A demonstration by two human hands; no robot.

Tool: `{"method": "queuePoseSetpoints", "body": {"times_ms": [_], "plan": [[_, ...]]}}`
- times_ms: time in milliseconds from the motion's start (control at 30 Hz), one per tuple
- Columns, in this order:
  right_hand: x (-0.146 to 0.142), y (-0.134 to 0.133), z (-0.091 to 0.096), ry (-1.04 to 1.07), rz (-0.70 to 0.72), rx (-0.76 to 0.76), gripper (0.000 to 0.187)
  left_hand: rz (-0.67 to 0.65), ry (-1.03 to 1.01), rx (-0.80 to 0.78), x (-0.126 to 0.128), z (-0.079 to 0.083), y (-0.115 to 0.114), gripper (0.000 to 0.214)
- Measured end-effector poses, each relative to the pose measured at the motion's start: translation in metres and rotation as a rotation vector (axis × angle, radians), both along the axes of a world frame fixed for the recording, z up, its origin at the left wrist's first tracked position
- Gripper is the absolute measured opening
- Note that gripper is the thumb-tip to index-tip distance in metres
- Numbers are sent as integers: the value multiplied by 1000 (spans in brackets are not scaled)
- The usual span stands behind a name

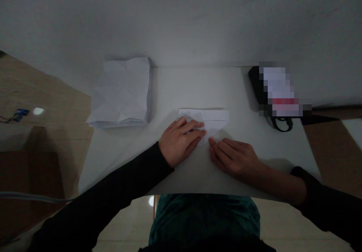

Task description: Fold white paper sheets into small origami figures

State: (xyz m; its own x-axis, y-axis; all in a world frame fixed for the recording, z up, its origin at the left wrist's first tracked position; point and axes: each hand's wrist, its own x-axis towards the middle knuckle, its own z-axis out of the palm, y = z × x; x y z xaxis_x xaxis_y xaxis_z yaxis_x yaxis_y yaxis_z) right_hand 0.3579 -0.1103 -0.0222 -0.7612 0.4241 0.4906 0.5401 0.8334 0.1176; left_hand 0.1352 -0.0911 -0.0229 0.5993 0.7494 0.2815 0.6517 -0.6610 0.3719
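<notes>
A folded sheet of white paper (213, 118) lies in the middle of a small white table (181, 90). My left hand (179, 141) rests flat on the paper's left part, fingers stretched out and pressing it down. My right hand (234, 156) lies on the table just below and right of the paper, with its fingertips at the fold's lower point. Both of my arms wear black sleeves.
A stack of white sheets (121, 92) sits at the table's back left corner. A black pouch with a strap and a blurred label (278, 93) lies at the back right. A white wall stands behind the table. Tan floor shows on both sides.
</notes>
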Motion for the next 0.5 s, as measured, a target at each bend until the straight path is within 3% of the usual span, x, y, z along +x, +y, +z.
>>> {"method": "queuePoseSetpoints", "body": {"times_ms": [333, 500], "plan": [[-13, -5, -5, 157, 92, -143, 11, -23, 10, -12, -1, -1, 0, 25], [2, 19, -5, 316, -59, -290, 14, -64, 59, -34, -4, 2, -2, 40]]}}
